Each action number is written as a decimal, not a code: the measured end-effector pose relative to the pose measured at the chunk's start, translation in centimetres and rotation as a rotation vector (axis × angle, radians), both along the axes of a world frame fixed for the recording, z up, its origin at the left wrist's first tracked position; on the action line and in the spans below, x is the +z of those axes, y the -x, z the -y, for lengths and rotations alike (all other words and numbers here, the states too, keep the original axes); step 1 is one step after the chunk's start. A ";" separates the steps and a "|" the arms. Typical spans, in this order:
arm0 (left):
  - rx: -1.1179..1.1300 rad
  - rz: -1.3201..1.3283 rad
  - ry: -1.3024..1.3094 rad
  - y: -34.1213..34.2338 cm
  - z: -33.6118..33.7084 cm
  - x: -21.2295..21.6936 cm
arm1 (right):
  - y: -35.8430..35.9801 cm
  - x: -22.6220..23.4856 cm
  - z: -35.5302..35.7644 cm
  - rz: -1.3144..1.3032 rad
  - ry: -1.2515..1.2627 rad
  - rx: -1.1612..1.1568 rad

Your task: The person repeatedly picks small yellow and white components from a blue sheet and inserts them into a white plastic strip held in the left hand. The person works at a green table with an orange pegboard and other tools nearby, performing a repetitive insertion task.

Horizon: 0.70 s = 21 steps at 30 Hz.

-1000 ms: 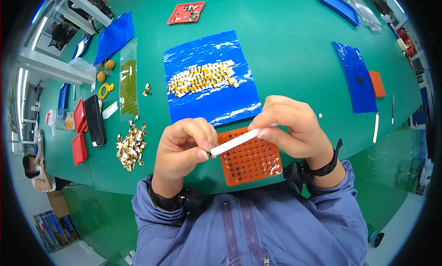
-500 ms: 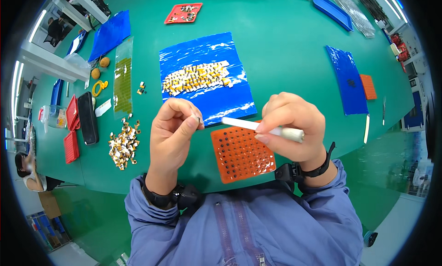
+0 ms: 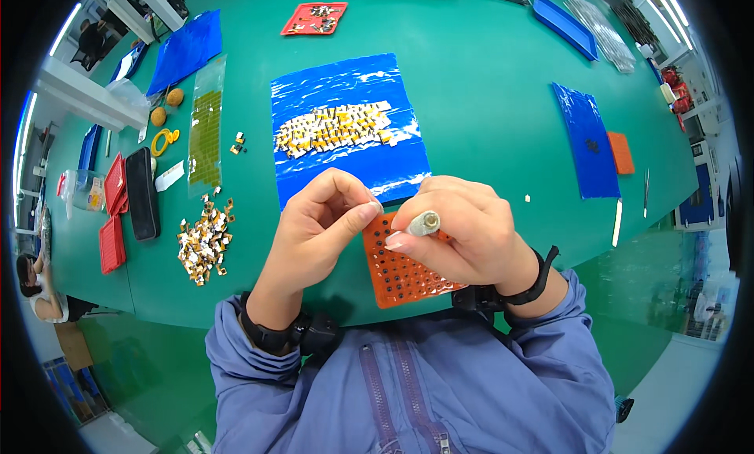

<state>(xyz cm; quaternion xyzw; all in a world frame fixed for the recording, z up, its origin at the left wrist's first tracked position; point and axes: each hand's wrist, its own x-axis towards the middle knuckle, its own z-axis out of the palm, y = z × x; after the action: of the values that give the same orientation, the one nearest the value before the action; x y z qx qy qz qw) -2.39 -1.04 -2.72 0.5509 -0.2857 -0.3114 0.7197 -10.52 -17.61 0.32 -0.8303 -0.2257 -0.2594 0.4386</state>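
Note:
My left hand [image 3: 314, 234] is closed in a pinch, thumb against forefinger; whatever lies between the tips is too small and covered to name. Close beside those fingertips, my right hand [image 3: 471, 234] grips a white pen-like stick [image 3: 425, 223], its wrapped, blunt end facing up at me and its tip hidden. Partly under the right hand lies an orange tray [image 3: 404, 297] with rows of small dark round pieces. Beyond both hands, a blue sheet [image 3: 330, 77] carries a dense cluster of small white-and-yellow parts [image 3: 338, 128].
Left of my hands is a loose heap of similar parts [image 3: 204, 242]. Past it are a black case [image 3: 142, 195], red trays [image 3: 112, 244], a yellow-green strip [image 3: 206, 140] and yellow scissors [image 3: 162, 142]. On the right lie another blue sheet [image 3: 585, 140] and tweezers [image 3: 646, 193].
My hands have come together, the left moving right and the right moving left. The stick has swung from lying sideways to pointing its blunt end at me.

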 end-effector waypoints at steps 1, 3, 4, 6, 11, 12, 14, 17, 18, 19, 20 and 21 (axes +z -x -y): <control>0.002 0.000 -0.002 0.0 0.0 0.0 | 0.1 0.0 0.1 -0.009 0.000 0.002; 0.006 0.000 -0.007 0.0 0.0 -0.2 | 0.1 0.1 0.4 -0.038 -0.020 0.014; 0.017 0.013 -0.017 0.0 0.0 -0.2 | 0.2 0.0 0.6 -0.059 -0.041 0.024; 0.039 0.044 -0.039 -0.1 -0.1 -0.1 | 0.3 0.1 1.1 -0.080 -0.142 0.003; 0.211 0.178 -0.046 -0.9 -0.1 -0.5 | -0.5 -1.2 2.1 -0.114 -0.766 -0.156; 0.249 0.202 -0.049 -1.1 0.0 -0.5 | -0.7 -1.6 2.9 -0.147 -0.860 -0.177; 0.347 0.314 -0.122 -1.6 -0.4 -0.5 | -1.3 -2.4 4.1 -0.180 -1.011 -0.194; 0.523 0.513 -0.308 -2.5 -2.7 -0.2 | -1.9 -3.1 5.0 -0.186 -1.155 -0.174; 0.579 0.639 -0.417 -2.7 -3.9 -0.1 | -1.9 -3.0 5.2 -0.185 -1.185 -0.164; 0.624 0.784 -0.544 -2.7 -4.9 0.4 | -1.8 -2.9 5.3 -0.185 -1.214 -0.154; 0.621 0.787 -0.679 -2.8 -6.4 0.4 | -1.8 -2.9 5.3 -0.188 -1.245 -0.142; 0.613 0.788 -0.815 -3.0 -7.9 0.6 | -1.7 -2.7 5.3 -0.181 -1.257 -0.126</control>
<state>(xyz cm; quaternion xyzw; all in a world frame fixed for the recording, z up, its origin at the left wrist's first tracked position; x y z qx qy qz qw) 0.59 6.88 -2.14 0.9099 -0.2172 0.0504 0.3498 -8.84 -22.95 -2.43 -0.4450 0.0569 -0.2964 0.8431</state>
